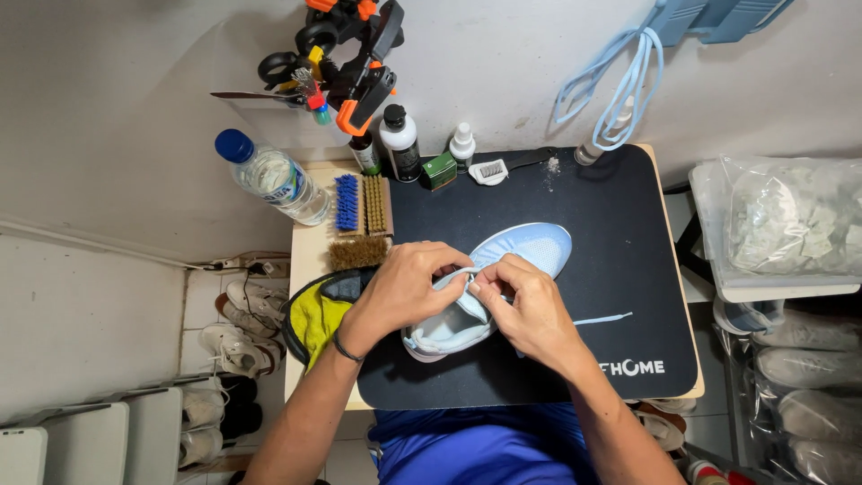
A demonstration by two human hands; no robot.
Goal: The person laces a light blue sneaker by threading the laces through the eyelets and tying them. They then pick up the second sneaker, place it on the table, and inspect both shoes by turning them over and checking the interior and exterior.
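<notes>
Left hand (400,287) and right hand (530,310) meet over a pale blue sneaker (503,278) on a dark mat (620,242) — fingers pinched, apparently gripping its lace (603,318); brushes (361,205) lie nearby.

Small green box (439,170) stands at the back edge of the surface, between a black bottle with white label (400,144) and a small white bottle (461,146). Clear water bottle (272,177), blue cap and pale label, lies at back left. White lettering (636,367) is printed on the black mat's near right corner.
</notes>
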